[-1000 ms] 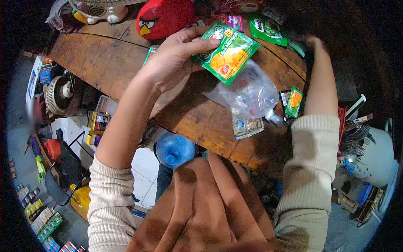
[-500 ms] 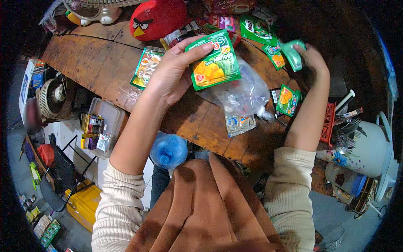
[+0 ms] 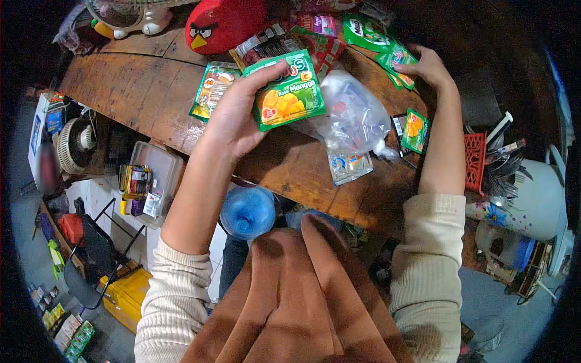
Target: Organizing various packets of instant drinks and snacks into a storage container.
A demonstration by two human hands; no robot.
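My left hand grips a green drink sachet with a mango picture, thumb across its front, above the wooden table. At the far right of the table, my right hand has its thumb and fingers around the edge of another green sachet. This one lies over or against another sachet and touches a larger green packet. Close to the right forearm rests a smaller mango sachet. Between my hands sits a clear plastic bag with contents I cannot make out.
A silver-white sachet lies by the bag, and a green-edged sachet left of my left hand. Farther back are a red bird-shaped plush and dark packets. A red basket with utensils stands right of my right forearm.
My right hand has brought its green sachet left and back onto the other green packets. My left hand has shifted slightly left and nearer, still holding the mango sachet.
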